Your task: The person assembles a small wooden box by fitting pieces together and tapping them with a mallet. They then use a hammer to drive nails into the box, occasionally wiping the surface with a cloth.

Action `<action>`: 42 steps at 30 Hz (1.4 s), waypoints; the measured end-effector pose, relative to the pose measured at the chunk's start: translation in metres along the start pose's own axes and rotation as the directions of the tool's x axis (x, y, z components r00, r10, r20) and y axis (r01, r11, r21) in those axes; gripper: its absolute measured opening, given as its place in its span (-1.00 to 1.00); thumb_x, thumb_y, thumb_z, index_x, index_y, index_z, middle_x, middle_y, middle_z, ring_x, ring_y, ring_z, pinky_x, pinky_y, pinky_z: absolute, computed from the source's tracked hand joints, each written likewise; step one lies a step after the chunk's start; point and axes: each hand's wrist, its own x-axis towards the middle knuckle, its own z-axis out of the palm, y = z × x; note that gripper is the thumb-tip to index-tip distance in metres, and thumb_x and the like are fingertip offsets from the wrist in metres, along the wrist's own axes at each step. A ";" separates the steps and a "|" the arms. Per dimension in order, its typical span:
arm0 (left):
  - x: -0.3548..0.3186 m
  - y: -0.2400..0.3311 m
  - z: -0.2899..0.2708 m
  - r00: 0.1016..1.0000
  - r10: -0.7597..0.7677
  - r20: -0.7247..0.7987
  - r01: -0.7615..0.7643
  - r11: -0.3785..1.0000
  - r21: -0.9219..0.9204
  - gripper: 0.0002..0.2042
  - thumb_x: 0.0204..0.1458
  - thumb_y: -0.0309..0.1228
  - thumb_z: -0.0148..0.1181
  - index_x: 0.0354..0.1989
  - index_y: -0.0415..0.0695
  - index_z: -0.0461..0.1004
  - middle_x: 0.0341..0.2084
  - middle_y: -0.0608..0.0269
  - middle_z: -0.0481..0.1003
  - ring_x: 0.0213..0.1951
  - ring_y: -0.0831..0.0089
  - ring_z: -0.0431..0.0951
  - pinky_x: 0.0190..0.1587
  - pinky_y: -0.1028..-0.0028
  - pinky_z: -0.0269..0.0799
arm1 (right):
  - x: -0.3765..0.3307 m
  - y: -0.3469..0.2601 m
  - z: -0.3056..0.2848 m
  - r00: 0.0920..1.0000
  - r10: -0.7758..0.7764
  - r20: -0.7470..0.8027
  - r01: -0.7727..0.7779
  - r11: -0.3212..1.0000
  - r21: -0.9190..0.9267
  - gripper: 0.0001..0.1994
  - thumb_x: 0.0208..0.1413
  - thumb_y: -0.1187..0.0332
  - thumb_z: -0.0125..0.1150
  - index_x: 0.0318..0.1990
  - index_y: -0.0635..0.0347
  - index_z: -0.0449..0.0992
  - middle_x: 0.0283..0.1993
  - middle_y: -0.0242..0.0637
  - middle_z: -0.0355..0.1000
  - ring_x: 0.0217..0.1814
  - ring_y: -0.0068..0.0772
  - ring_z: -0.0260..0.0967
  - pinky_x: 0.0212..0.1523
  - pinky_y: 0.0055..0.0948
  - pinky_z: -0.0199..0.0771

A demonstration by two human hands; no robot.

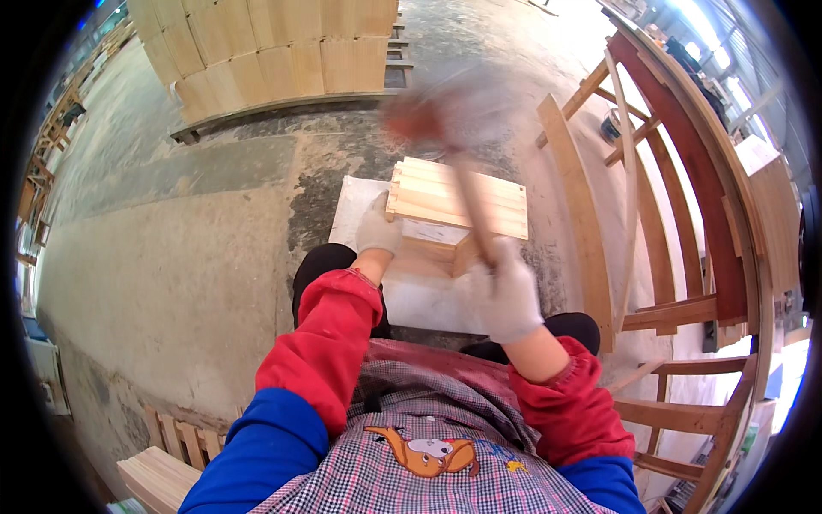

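My right hand (505, 295), in a white glove, is closed round the handle of a mallet (469, 197). The mallet's reddish head is raised beyond the far side of a pale wooden box (458, 193) and smeared by motion. Finger-like joints show along the ends of the box's top panel. Also gloved, my left hand (377, 230) grips the box at its left end, with its fingers partly hidden against the wood. The box rests on a whitish board (424, 298) between my knees, and its near side shows an open hollow.
Stacked pale wooden boxes (274, 64) stand on a low pallet (282, 111) ahead. A wooden rack (685, 188) with slanting boards rises close on the right. Wooden slats (158, 475) lie at the lower left. Worn concrete floor (171, 248) stretches to the left.
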 end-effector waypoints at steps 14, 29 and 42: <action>0.038 -0.064 0.039 0.994 0.039 0.102 -0.032 0.997 -0.072 -0.73 0.11 -0.44 0.23 -0.03 -0.25 0.49 -0.20 0.18 0.61 -0.18 0.40 0.56 -0.06 0.38 0.47 | -0.098 0.071 -0.014 0.854 0.410 0.319 -0.520 0.679 0.518 -0.63 0.22 0.04 0.19 -0.22 0.25 0.47 -0.48 -0.21 0.41 -0.46 -0.35 0.36 -0.36 -0.32 0.39; 0.043 -0.078 0.034 0.998 0.002 0.067 0.020 0.945 -0.326 -0.21 -0.03 -0.72 0.03 0.47 -0.20 -0.02 0.31 0.05 0.26 0.27 0.24 0.31 0.33 0.43 0.12 | -0.273 0.116 -0.246 0.008 0.614 -0.789 0.311 0.749 0.586 -0.80 0.30 0.16 0.15 -0.30 -0.01 0.36 -0.62 -0.48 0.31 -0.74 -0.57 0.22 -0.79 -0.54 0.19; 0.031 -0.071 0.023 0.986 0.147 -0.079 -0.166 0.818 -0.551 -0.25 -0.06 -0.75 -0.10 0.45 -0.27 0.00 0.32 -0.02 0.23 0.32 0.21 0.28 0.37 0.35 0.13 | -0.410 0.257 -0.441 0.475 0.647 -0.597 0.664 0.181 0.725 -0.65 0.27 0.10 0.14 -0.07 0.25 0.47 -0.47 -0.49 0.36 -0.57 -0.56 0.26 -0.54 -0.54 0.41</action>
